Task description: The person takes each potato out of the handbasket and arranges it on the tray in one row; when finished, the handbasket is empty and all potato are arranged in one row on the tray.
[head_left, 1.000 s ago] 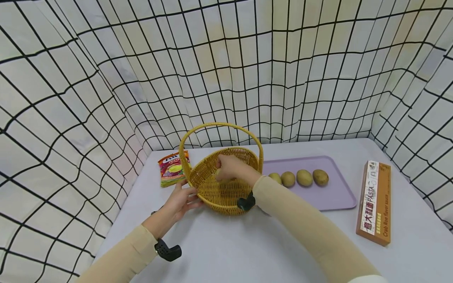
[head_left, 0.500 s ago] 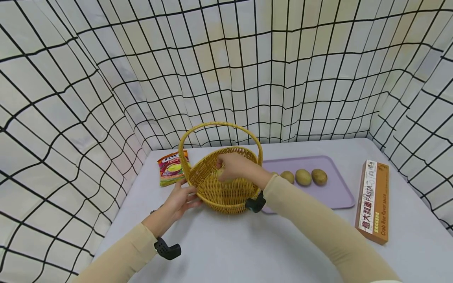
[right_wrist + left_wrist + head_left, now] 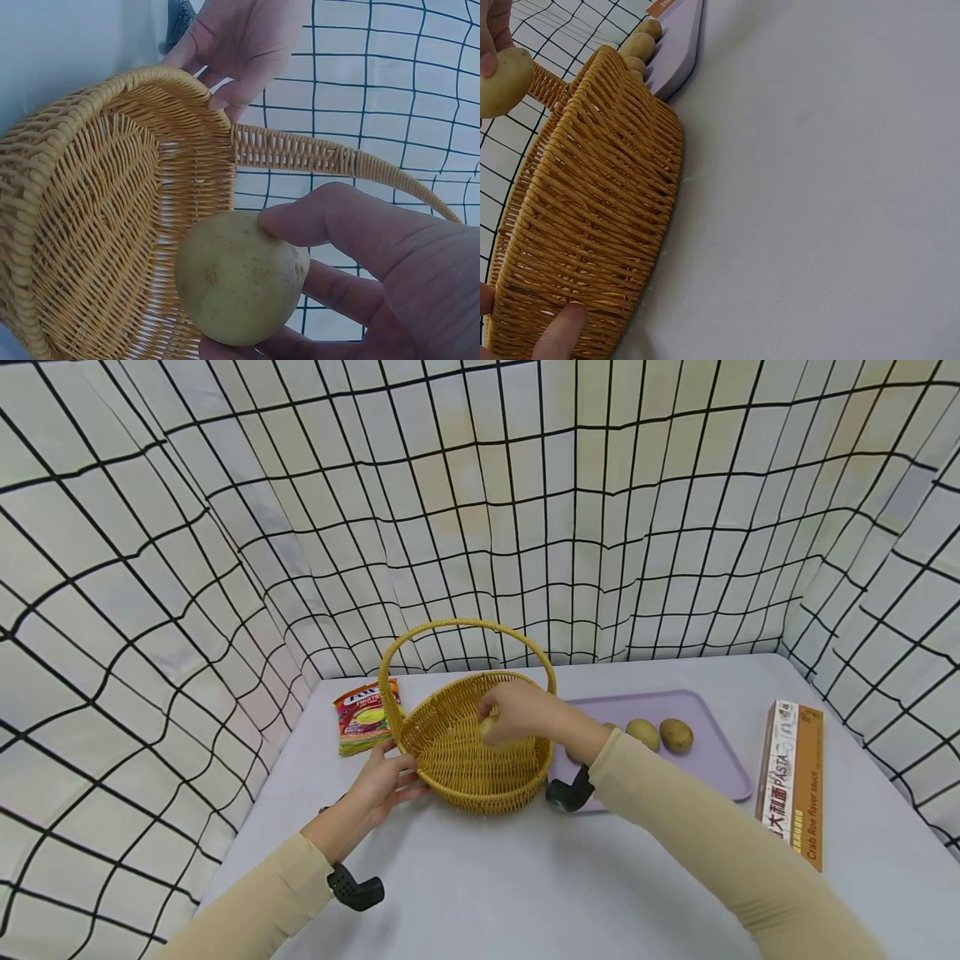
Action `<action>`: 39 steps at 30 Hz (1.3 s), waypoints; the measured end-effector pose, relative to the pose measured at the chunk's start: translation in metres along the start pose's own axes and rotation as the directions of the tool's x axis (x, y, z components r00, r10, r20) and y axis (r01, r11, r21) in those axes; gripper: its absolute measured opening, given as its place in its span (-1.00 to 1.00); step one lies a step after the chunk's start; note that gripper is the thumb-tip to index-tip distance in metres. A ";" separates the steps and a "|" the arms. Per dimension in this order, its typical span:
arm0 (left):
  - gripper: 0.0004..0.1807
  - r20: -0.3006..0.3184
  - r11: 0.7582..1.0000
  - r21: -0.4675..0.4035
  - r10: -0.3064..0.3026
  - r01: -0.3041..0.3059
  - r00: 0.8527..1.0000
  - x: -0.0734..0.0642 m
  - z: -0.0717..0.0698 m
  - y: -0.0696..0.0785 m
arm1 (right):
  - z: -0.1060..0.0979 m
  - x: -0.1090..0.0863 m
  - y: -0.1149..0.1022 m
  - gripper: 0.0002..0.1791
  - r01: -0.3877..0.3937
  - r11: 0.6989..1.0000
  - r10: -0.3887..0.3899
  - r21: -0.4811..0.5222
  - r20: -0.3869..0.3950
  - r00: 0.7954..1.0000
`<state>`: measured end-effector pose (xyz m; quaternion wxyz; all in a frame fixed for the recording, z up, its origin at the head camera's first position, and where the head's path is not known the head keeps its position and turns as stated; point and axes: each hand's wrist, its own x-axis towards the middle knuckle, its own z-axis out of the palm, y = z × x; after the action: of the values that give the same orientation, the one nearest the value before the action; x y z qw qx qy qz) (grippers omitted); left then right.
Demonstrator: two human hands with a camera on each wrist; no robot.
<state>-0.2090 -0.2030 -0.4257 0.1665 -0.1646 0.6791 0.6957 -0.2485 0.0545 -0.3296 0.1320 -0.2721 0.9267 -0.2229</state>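
A yellow-brown wicker basket [image 3: 480,797] with a tall arched handle stands tilted toward me at mid-table in the head view. My left hand [image 3: 384,783] grips its left rim, thumb at the edge and fingers along the outside wall. Over the right part of the basket's opening, my right hand [image 3: 517,710] holds a potato [image 3: 240,277] between thumb and fingers. The right wrist view shows this pale yellow potato in front of the basket's woven inside, where no other potato shows. In the left wrist view the potato [image 3: 506,82] appears above the rim.
Right of the basket lies a lilac tray [image 3: 705,768] with potatoes [image 3: 677,736], partly hidden by my right forearm. A pasta box [image 3: 810,777] lies farther right. Behind my left hand is a colourful Fox's fruits bag [image 3: 365,718]. Black-gridded white sheeting [image 3: 480,552] surrounds the table.
My right hand has moved rightward across the basket with the potato, and its forearm now covers more of the tray's potatoes and part of the pasta box. The left hand stays on the rim.
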 end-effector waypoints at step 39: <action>-0.08 0.003 1.000 -0.002 -0.002 0.002 1.000 -0.002 0.001 0.002 | -0.051 -0.073 0.096 -0.72 -0.213 0.977 0.212 0.009 0.029 0.977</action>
<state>-0.2083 -0.2017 -0.4234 0.1682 -0.1646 0.6780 0.6964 -0.2501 0.1848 -0.3230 0.1696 -0.1738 0.9472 -0.2093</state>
